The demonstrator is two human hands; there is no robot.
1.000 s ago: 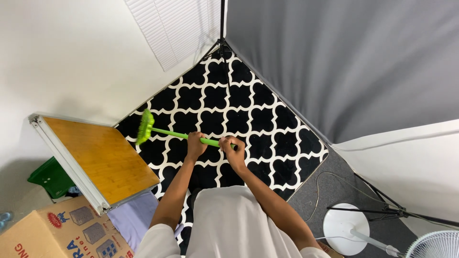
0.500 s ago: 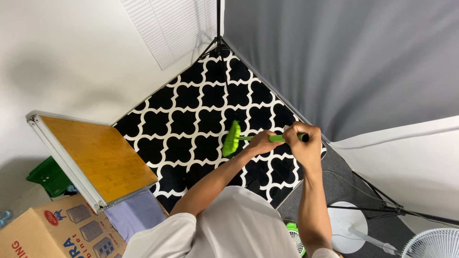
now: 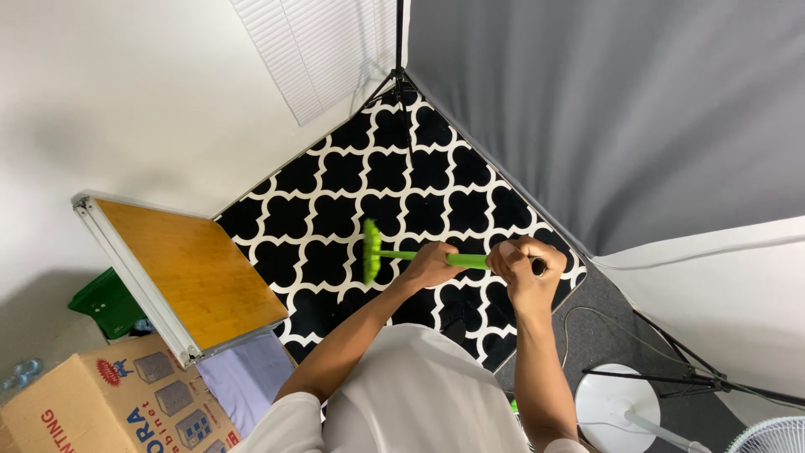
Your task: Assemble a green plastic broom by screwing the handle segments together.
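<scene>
Head view: the person stood over a black-and-white patterned rug (image 3: 394,189) and held a bright green broom (image 3: 419,256) out in front of the body. The left hand (image 3: 432,264) was clenched around the green handle partway along, closer to the brush, while the right hand (image 3: 520,267) was wrapped around the handle's upper end, its fingers (image 3: 503,256) closed over the top so that the dark tip just showed past them. That split grip, one hand low and one at the end, looked suited to levering the brush across the rug. The brush head (image 3: 371,250) was blurred, so its exact contact with the rug could not be told, though it lay over the pattern near the rug's middle, well apart from the walls.

To the left, a wooden table (image 3: 189,273) with a metal edge stood tilted in the view, its corner overhanging the rug's border. Below it sat a cardboard box (image 3: 109,398) with printed pictures, a pale lilac cloth (image 3: 243,377) beside the box, and a green plastic bin (image 3: 105,302) tucked against the white wall. A grey backdrop (image 3: 604,117) hung along the rug's right edge, with a stand's thin black legs (image 3: 398,80) at the far corner. At lower right, a white fan base (image 3: 616,407) rested on the grey floor, near another black tripod leg (image 3: 688,382).
</scene>
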